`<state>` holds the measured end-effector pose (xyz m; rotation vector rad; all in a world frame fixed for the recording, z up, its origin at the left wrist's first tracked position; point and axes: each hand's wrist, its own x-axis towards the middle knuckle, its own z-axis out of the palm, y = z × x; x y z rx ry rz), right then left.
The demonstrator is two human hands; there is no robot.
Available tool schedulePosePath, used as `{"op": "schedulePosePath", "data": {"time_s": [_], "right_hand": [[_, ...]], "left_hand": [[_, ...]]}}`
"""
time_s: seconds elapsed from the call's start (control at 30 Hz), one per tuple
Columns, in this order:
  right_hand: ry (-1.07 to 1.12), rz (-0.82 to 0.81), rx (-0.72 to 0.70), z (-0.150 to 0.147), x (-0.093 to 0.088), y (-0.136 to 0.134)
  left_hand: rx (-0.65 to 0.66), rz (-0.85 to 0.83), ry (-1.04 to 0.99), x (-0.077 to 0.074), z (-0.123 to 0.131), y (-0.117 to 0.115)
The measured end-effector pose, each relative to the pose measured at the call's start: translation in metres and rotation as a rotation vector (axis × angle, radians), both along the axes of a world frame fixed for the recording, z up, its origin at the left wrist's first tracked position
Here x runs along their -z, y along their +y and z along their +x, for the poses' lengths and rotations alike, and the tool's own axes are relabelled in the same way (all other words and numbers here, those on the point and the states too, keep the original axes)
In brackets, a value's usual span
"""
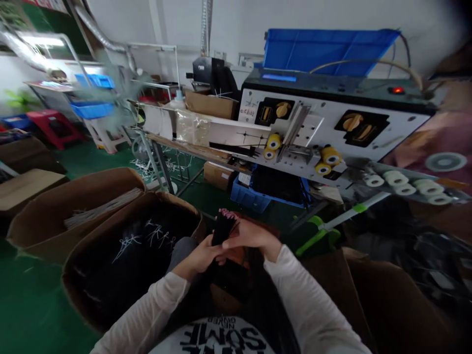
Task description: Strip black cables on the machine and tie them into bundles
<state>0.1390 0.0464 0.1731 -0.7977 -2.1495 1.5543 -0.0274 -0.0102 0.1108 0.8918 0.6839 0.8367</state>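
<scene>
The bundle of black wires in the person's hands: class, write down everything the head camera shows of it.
The bundle of black wires is a dense sheaf of thin strands, tilted with its upper end leaning right in the view. Its top ends show pink tips, slightly splayed. The left hand and right hand close around it near the middle, with the right hand's fingers lying across it. Below the hands it fades into dark shadow, so its lower end cannot be made out.

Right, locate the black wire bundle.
In the head view, the black wire bundle stands low and central, held between the left hand and right hand, just right of the cardboard box.
</scene>
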Motion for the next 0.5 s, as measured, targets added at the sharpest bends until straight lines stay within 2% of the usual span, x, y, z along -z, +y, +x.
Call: {"op": "schedulePosePath", "data": {"time_s": [0.07, 0.17, 0.27, 0.37, 0.43, 0.5], "right_hand": [[0.263, -0.212, -0.048, -0.021, 0.022, -0.002], [0.437, -0.326, -0.001, -0.043, 0.035, -0.009], [0.445, -0.361, 0.092, -0.048, 0.028, -0.017], [0.532, -0.315, 0.119, -0.043, 0.013, -0.021], [0.603, -0.275, 0.141, -0.038, 0.004, -0.018], [0.631, -0.271, 0.193, -0.038, 0.000, -0.011]], "left_hand": [[0.035, -0.038, -0.040, -0.003, 0.000, -0.001], [0.086, -0.082, -0.090, -0.004, 0.000, -0.001], [0.130, 0.001, -0.059, -0.001, -0.010, -0.004], [0.280, 0.096, 0.110, 0.012, -0.033, -0.015], [0.328, 0.068, 0.253, 0.026, -0.051, -0.028], [0.279, -0.036, 0.323, 0.041, -0.064, -0.041]]}}
